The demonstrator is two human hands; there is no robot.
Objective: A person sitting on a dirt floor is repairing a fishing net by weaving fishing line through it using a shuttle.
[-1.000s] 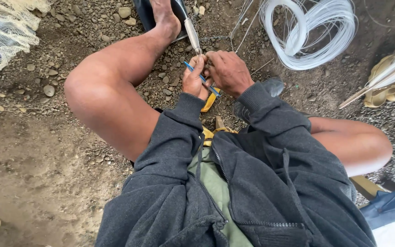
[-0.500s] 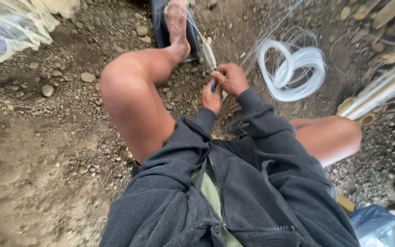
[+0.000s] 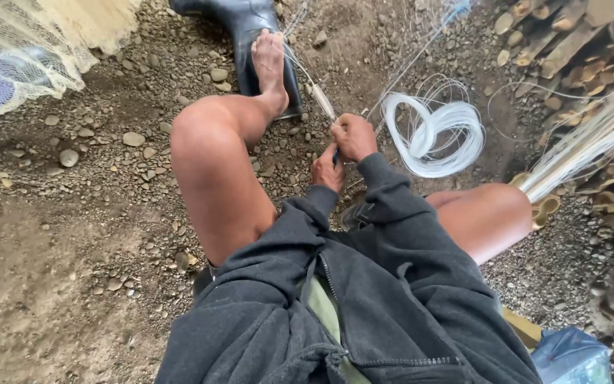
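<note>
Both hands meet low in front of the seated person, between the bare knees. Left hand (image 3: 329, 169) is curled shut around a small blue-handled tool (image 3: 335, 155), of which only a sliver shows, so I cannot tell what kind it is. Just beside it, touching, the right hand (image 3: 355, 136) is closed in a pinch on thin pale line (image 3: 307, 78) that runs taut up to the toes of the bare foot (image 3: 270, 67).

Farthest left hangs a heap of fine netting (image 3: 23, 50) over the gravel ground (image 3: 72, 235). Next comes the raised left knee, and beyond the foot a black rubber boot (image 3: 239, 25) lying on the stones. A slim pale float (image 3: 323, 101) sits on the line just above the hands. To their right lies a loose coil of white line (image 3: 435, 131), then a sheaf of pale strands (image 3: 591, 139) before stacked wood (image 3: 605, 35).
</note>
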